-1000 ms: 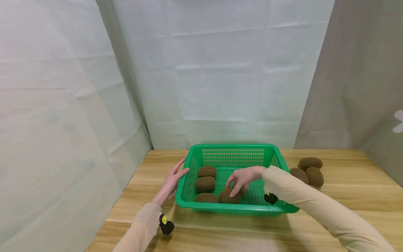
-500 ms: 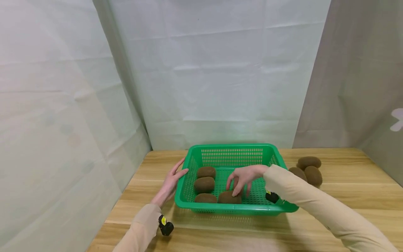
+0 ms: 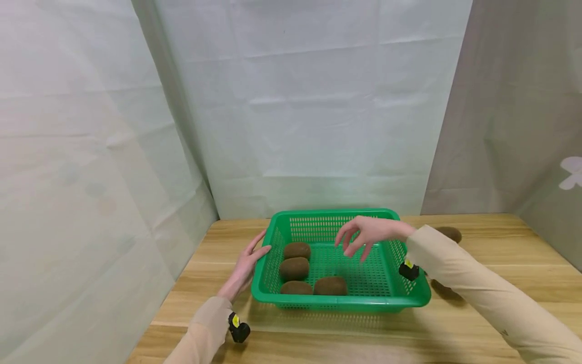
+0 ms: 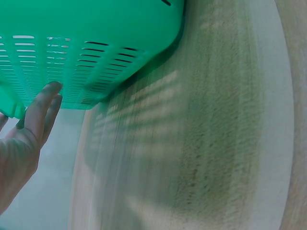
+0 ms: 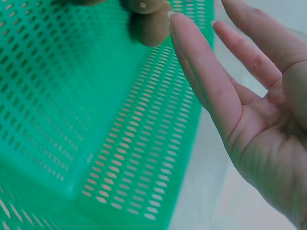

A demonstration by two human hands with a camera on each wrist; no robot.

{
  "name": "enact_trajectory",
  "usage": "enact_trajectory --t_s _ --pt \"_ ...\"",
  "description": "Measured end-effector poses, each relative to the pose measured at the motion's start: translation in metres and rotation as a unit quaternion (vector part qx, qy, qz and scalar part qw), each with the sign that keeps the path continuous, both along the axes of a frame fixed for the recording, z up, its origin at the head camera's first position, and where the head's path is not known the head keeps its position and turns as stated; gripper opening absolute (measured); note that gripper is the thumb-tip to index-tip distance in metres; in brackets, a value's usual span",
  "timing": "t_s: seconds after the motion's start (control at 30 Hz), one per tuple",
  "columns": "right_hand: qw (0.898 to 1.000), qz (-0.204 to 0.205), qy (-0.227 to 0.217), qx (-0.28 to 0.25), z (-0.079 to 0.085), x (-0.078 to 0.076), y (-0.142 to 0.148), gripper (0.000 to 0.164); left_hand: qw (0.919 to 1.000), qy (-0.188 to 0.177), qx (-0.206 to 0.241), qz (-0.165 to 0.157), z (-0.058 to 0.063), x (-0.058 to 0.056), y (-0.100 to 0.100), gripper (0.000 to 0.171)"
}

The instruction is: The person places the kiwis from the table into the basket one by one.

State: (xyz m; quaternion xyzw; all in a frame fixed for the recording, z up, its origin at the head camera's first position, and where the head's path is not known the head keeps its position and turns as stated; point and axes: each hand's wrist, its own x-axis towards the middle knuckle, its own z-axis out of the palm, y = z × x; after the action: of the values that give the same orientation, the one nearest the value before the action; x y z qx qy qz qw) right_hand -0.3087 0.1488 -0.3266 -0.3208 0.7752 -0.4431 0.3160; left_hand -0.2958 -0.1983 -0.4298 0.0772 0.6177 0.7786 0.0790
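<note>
A green plastic basket (image 3: 338, 302) with slotted walls stands on the table. Along its left side inside lie a back kiwi (image 3: 297, 251), a middle kiwi (image 3: 294, 269) and a front kiwi (image 3: 296, 288). One more kiwi (image 3: 330, 286) sits to the right of the front one. My left hand (image 3: 246, 261) holds the basket's left rim, thumb over the edge and fingers against the outer wall, as the left wrist view shows. Above the basket's right half hovers my right hand (image 3: 367, 235), fingers spread and loosely bent, holding nothing.
Right of the basket, a loose kiwi (image 3: 449, 233) and another kiwi (image 3: 447, 290) show partly on the wooden table (image 3: 495, 253); the right sleeve hides part of that area. Pale cloth (image 3: 313, 126) hangs behind and at both sides.
My right hand has let go of the kiwi at the basket's front and risen up and to the right. That kiwi stays beside the front one. My left hand keeps its place.
</note>
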Motion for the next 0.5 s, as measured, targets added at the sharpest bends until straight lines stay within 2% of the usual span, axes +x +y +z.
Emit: enact_trajectory --t_s 0.23,0.5 --pt "0.998 -0.026 0.042 -0.032 0.016 0.002 0.035 0.034 1.0 0.004 -0.004 0.0 0.0 -0.003 0.0 0.054" --pt "0.993 -0.068 0.08 -0.045 0.022 0.015 0.088 0.036 1.0 0.006 -0.001 -0.002 0.001 -0.003 0.001 0.054"
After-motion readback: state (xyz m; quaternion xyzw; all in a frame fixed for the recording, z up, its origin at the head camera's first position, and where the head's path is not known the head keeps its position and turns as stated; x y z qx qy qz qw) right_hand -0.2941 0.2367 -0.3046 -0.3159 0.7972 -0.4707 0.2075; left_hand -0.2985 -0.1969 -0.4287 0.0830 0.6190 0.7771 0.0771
